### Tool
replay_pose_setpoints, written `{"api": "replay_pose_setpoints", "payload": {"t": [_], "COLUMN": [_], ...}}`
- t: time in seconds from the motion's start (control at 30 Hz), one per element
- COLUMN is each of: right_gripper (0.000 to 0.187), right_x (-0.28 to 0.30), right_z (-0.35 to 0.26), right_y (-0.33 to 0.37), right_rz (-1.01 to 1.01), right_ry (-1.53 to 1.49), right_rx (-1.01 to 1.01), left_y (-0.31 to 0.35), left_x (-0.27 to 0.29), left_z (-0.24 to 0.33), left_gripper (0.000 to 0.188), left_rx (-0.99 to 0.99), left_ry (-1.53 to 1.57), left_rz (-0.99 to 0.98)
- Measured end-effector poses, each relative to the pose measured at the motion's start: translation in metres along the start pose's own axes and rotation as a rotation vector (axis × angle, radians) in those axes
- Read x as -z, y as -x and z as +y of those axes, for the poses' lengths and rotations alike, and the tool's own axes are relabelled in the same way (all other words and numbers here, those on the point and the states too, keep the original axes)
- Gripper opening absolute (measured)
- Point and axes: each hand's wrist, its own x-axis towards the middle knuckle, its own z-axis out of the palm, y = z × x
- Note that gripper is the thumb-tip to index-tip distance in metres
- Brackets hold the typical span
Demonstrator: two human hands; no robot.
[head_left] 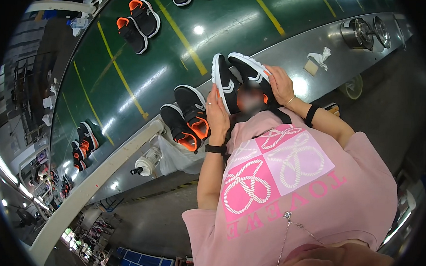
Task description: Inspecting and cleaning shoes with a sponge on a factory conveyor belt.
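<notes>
A pair of black sneakers with white soles and orange lining is up in front of my chest, by the edge of the green conveyor belt. My left hand (217,116) presses along the outer side of the left-hand sneaker (225,79). On the other side, my right hand (280,85) is closed around the right-hand sneaker (248,68). Both toes point away from me, and the heel ends are blurred. Just left of my left hand rests another pair, a nearer black sneaker (173,121) and a farther one (189,99), their orange openings toward me.
Across the green belt (144,77) with yellow lines sit more sneakers (145,19), others farther left (83,145). The metal ledge (338,48) carries crumpled white paper (320,58) and a metal reel (359,34). A beige rail (96,187), clear bag (176,156) and white-lidded bottle (146,165) lie left.
</notes>
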Motion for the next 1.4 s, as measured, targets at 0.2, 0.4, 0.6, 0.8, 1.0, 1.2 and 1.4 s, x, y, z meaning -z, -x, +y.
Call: {"api": "replay_pose_setpoints", "payload": {"t": [0.2,0.4,0.6,0.8,1.0,1.2,1.4], "right_gripper": [0.032,0.031,0.029,0.029,0.027,0.025,0.035], "right_x": [-0.001,-0.001,-0.001,0.0,0.006,0.049,0.105], "right_z": [0.0,-0.001,-0.004,-0.004,0.019,0.087,0.154], "right_y": [-0.001,-0.001,-0.002,-0.002,0.005,0.005,0.018], "right_rz": [0.026,0.034,0.04,0.043,-0.053,0.229,0.391], "right_ry": [-0.009,-0.007,0.0,0.013,-0.33,-0.023,0.422], "right_rx": [0.012,0.014,-0.001,-0.005,-0.234,-0.241,-0.498], "left_y": [-0.002,-0.003,-0.004,-0.002,-0.014,-0.019,-0.034], "left_x": [-0.004,-0.005,-0.004,-0.006,-0.008,-0.033,-0.068], "left_z": [-0.006,-0.007,-0.01,0.0,0.047,0.076,0.08], "left_gripper": [0.042,0.04,0.039,0.044,0.063,0.074,0.074], "left_rx": [-0.057,-0.055,-0.03,-0.047,-0.379,-0.584,-0.605], "left_ry": [0.068,0.072,0.022,0.01,-0.215,-0.439,-0.469], "left_rz": [0.115,0.107,0.064,0.106,0.093,-0.223,-0.222]}}
